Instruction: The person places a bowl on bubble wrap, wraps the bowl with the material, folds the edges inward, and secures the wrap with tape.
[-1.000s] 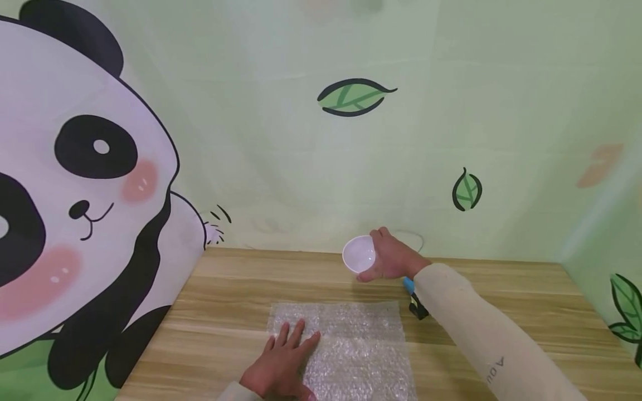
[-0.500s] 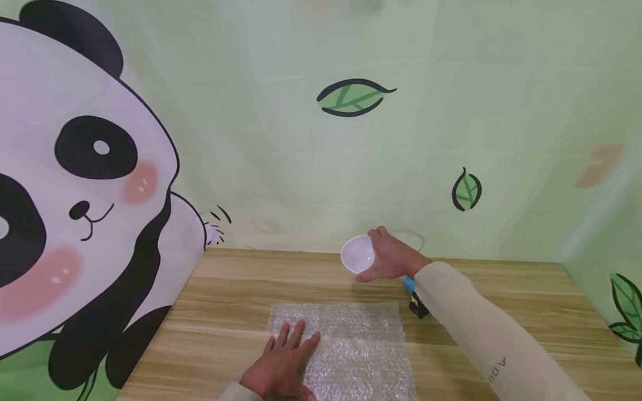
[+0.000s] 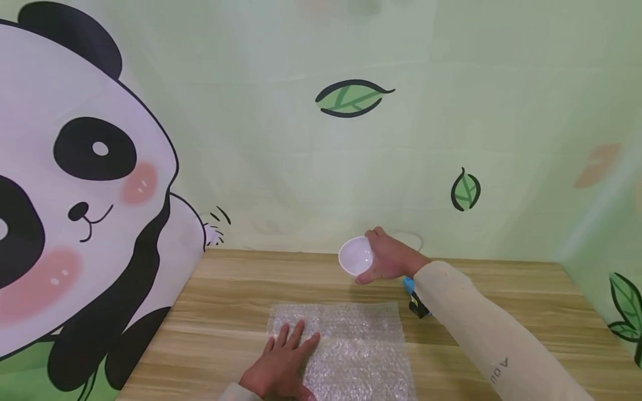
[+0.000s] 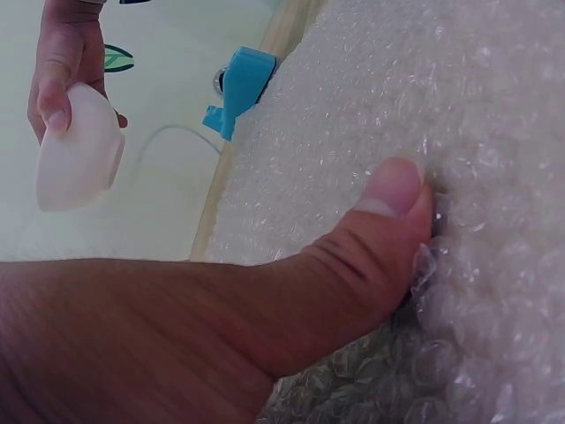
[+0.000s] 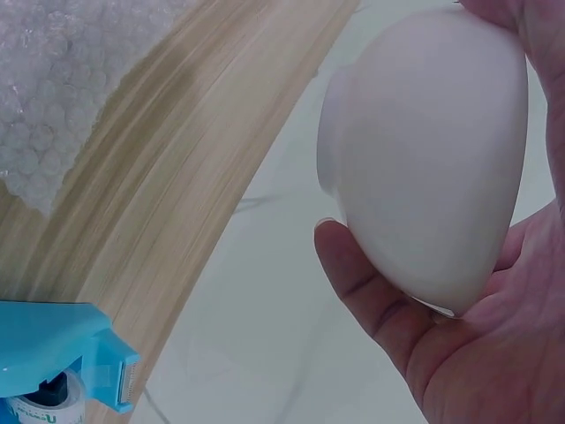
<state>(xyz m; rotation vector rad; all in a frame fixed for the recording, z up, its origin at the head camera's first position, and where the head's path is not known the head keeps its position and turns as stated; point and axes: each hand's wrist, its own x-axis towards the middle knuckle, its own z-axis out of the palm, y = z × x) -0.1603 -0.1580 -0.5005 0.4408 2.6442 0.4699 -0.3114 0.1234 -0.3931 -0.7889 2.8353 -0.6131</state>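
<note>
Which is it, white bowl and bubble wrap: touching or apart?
Apart. The right wrist view shows a strip of wooden tabletop between the bubble wrap and the white bowl in the right hand.

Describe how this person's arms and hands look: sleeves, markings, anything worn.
The left hand and right hand wear no gloves. The long, cream-beige right sleeve reaches the wrist and carries dark lettering. On the left, only a similarly pale cuff shows.
</note>
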